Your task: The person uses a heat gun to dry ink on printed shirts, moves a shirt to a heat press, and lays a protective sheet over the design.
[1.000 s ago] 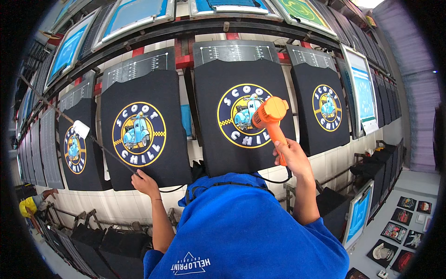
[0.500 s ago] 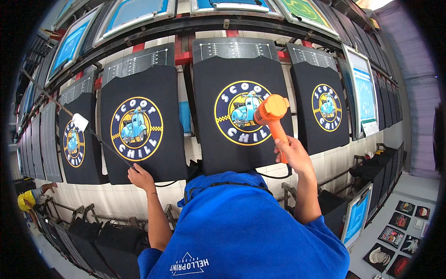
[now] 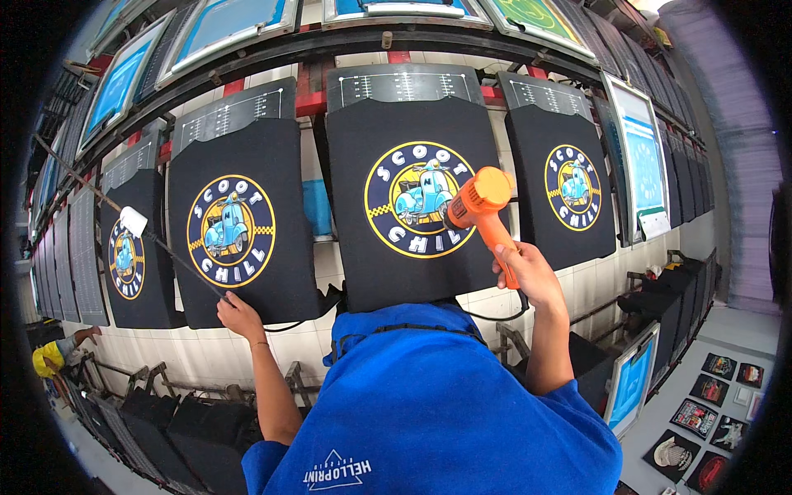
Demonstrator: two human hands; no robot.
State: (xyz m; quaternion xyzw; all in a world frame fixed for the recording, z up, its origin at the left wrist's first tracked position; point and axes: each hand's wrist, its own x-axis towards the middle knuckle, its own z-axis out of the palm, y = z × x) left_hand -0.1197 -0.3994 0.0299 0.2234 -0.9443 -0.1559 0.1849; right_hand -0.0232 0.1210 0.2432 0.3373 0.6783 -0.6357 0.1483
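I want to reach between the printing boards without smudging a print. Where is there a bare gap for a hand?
Bare tiled gaps lie between the left shirt board and the middle shirt board, and between the middle one and the right shirt board. The latter is crowded by the orange heat gun in the right hand.

Blue short-sleeved shirt [image 3: 437, 412], white triangle logo print, bare forearms

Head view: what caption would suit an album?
Right hand aims an orange heat gun at a printed black shirt.
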